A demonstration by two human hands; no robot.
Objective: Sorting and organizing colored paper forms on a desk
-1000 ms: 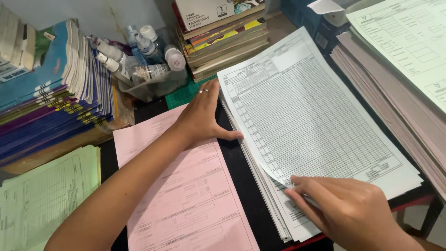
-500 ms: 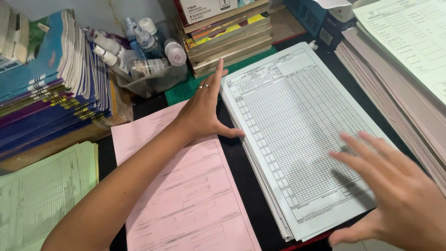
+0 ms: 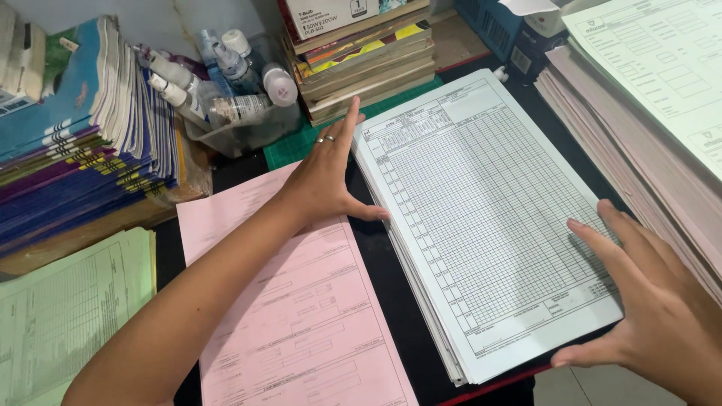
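Observation:
A stack of white gridded forms (image 3: 481, 218) lies on the dark desk, tilted slightly. My left hand (image 3: 327, 180), a ring on one finger, presses flat against the stack's left edge, thumb on the lower left side. My right hand (image 3: 647, 301) is open, fingers spread, its palm against the stack's right edge near the bottom corner. Neither hand grips a sheet. A pink form (image 3: 301, 316) lies under my left forearm, to the left of the stack.
A pile of blue and purple booklets (image 3: 83, 150) stands at the left, with a light green form (image 3: 68, 316) below it. A clear tub of small bottles (image 3: 233, 98) and stacked books (image 3: 361, 53) sit behind. Pink sheets topped by a green form (image 3: 647, 98) rise at the right.
My right hand let go of the lifted bottom corner of the top sheet, which dropped flat, then moved to the stack's right edge. My left hand stayed at the left edge.

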